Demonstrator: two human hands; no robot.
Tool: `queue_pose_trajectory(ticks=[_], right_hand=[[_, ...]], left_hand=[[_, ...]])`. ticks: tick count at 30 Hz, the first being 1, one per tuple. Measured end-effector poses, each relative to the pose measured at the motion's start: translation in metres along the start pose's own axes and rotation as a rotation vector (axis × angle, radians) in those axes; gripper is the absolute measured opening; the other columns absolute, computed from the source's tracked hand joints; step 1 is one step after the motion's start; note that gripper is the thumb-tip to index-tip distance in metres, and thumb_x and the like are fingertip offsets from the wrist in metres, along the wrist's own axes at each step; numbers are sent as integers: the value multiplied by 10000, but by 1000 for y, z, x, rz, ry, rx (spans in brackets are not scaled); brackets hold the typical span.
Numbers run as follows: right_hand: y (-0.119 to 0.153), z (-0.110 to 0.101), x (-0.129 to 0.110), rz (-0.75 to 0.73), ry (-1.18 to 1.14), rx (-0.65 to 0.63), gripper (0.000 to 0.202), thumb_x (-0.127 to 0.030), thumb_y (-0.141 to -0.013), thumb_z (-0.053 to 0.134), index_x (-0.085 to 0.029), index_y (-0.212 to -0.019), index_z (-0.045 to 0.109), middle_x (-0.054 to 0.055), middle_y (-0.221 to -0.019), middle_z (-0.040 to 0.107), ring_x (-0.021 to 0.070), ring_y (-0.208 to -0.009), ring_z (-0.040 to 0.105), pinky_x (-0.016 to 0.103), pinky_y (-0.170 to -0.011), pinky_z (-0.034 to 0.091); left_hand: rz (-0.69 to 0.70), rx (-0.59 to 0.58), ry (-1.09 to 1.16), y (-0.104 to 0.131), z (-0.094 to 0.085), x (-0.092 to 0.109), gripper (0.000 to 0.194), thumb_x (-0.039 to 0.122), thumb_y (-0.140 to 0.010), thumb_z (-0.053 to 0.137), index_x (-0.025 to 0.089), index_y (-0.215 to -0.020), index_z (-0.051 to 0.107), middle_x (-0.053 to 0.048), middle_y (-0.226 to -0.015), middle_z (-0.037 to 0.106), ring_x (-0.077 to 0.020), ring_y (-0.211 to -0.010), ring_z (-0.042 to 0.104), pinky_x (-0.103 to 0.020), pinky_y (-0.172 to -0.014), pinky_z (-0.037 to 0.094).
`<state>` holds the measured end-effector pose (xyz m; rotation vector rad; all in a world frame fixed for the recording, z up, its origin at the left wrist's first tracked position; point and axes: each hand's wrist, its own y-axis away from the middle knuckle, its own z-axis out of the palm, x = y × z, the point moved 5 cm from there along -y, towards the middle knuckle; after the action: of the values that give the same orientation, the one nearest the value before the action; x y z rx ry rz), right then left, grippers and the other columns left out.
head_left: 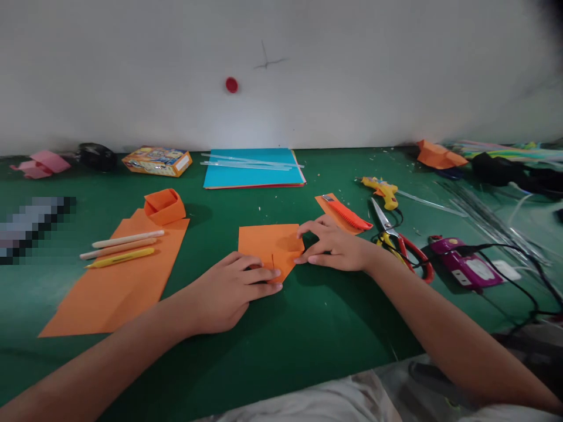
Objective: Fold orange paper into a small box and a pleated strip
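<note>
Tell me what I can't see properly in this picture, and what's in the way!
Head view: part of the small orange paper, covered by fingers of the left hand and right hand.
Head view: the blocky grey thing, broken into squares and cut off by the left edge.
Head view: the words on the patterned box, too small and blurred.
Head view: the black thing far right, too blurred to name.

Plain orange paper sheet (pixel 261 240) on a green bench (pixel 325 319)

The sheet lies mostly flat near the middle of the bench. Its far edge is nearly straight; its near right edge slants inward. A shaded bend shows towards the right side. A short dark line marks the near half; whether slit or crease cannot be told. The near left part is hidden.
</note>
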<state>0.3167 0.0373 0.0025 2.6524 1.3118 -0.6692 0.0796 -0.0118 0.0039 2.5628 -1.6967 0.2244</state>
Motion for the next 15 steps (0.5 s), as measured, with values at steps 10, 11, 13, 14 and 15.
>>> queue_pose_trajectory(ticks=[10,11,13,14,15], right_hand=[[4,-5,8,57,2,75,289,-379,-1018,520,-359,-1090,799,72,-1274,547,281,-1162,453,559,-1063,376],[3,-5,4,37,17,103,282,-369,-1012,529,-344,-1086,800,77,-1271,563,283,-1164,461,548,-1054,383],[0,-4,-7,5,44,148,273,-354,-1006,541,-317,-1108,791,84,-1267,596,283,-1166,471,519,-1036,396],[-2,-2,-12,-10,55,152,278,-347,-1007,538,-302,-1140,778,88,-1264,612,282,-1168,473,509,-1032,395],[-5,1,-17,-23,68,145,287,-338,-1011,531,-291,-1165,768,89,-1266,625,282,-1173,473,504,-1033,386]], left_hand=[[11,20,-10,-1,-1,2,560,71,-887,493,310,-1387,573,13,-1427,606,-225,-1232,521,-407,-1068,375],[12,16,-10,-1,-1,1,557,74,-891,489,310,-1389,571,12,-1428,604,-226,-1233,521,-410,-1068,374],[14,16,-10,-1,0,1,552,81,-897,487,315,-1390,566,10,-1430,602,-225,-1238,522,-411,-1064,377],[17,17,-12,-1,0,1,549,84,-899,487,317,-1391,564,9,-1432,599,-223,-1243,521,-409,-1064,377],[18,19,-17,-1,0,1,546,86,-901,485,316,-1390,563,8,-1435,596,-221,-1250,520,-407,-1066,375]])
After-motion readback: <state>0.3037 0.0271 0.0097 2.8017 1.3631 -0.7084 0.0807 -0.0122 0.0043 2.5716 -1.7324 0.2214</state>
